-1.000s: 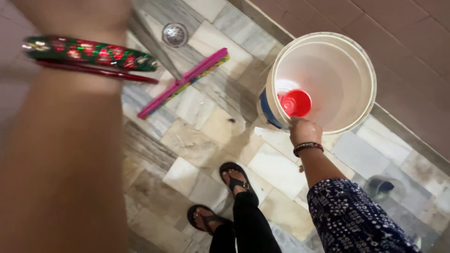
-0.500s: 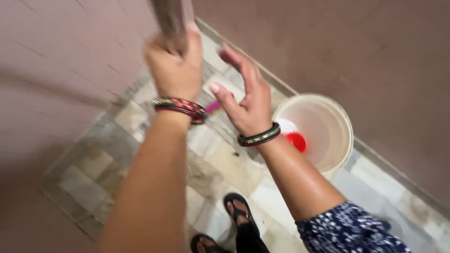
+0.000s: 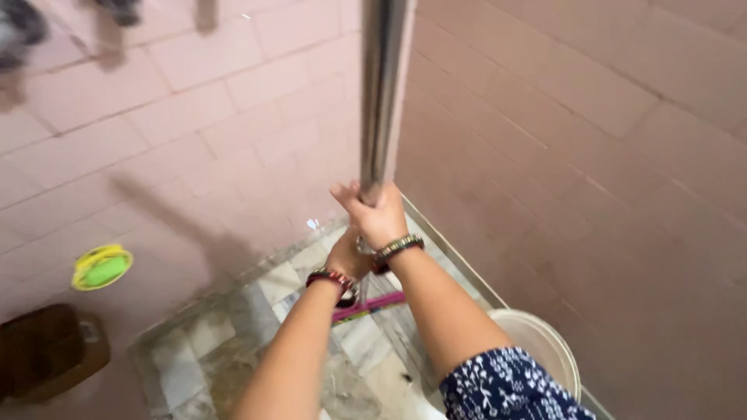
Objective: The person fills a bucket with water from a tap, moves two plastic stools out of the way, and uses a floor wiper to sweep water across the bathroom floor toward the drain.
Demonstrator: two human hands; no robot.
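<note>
Gripping upright metal pole (image 3: 381,93): right hand (image 3: 379,216) above left hand (image 3: 348,255), both closed; long axis vertical.

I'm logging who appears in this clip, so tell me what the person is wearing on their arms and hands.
Both hands are bare. The left wrist carries red and green patterned bangles. The right wrist carries a dark bangle with gold trim. A dark blue sleeve with a small white print covers the right upper arm.

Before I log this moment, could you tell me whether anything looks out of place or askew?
The pink floor wiper lies flat on the marble floor behind the wrists rather than propped up. Otherwise nothing stands out: both hands, right hand above left hand, grip the upright metal pole.
</note>
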